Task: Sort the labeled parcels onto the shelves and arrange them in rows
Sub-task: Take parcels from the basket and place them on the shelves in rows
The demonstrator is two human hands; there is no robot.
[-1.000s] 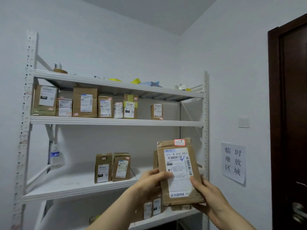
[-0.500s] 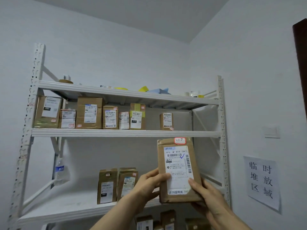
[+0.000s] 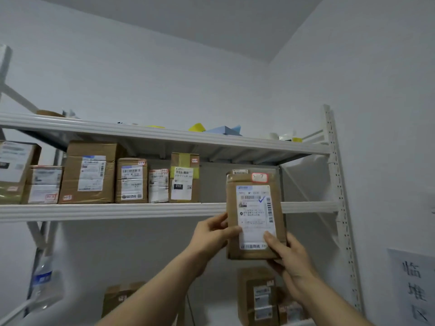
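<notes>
Presently, the person holds one flat brown parcel [image 3: 255, 215] upright in front of the lip of the middle shelf [image 3: 117, 211], toward the shelf's right end. The left hand [image 3: 209, 236] grips its left edge, thumb on the face and fingers behind. The right hand [image 3: 289, 257] grips the lower right corner, thumb pressed on the shipping label [image 3: 251, 203]. Both hands are thus grasping the parcel; neither is free.

The two-point hold keeps the printed face outward, apparently so that the red-bordered sticker [image 3: 259, 177] at the top can be read against the shelf position.

On the middle shelf a row of parcels [image 3: 131, 181] stands upright, labels outward, packed side by side from the left. A gap separates this row from a smaller parcel [image 3: 239, 172] largely hidden behind the held one. Judged from this layout, that open stretch is the probable destination.

Caution: the parcel's lower edge sits below the shelf lip and must clear it before insertion.
</notes>
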